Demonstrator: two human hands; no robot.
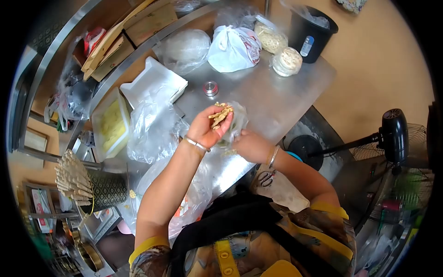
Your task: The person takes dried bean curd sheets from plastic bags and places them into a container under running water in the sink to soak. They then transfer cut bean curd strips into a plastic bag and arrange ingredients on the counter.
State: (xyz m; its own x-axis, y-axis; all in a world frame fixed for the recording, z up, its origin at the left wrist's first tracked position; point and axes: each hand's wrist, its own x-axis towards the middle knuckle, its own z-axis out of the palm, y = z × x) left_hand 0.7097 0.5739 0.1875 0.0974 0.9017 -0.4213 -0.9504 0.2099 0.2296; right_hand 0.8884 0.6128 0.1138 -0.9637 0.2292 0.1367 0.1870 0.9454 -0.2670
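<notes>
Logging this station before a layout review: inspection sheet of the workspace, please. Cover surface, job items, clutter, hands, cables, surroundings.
Surface: metal tabletop, shiny; bare stretch right of the small red can.
Job's things: yellowish pieces in the left hand; clear bag beside them.
Clutter: white tray, tub with yellow contents, crumpled clear plastic, tied white bag.
Grippers: bare hands; left cupped, palm up, under the pieces; right at the clear bag, blurred, grip unclear.
Cables: nothing seen.
Surroundings: fan at right, black bucket by the far edge, scissors near the body.
</notes>
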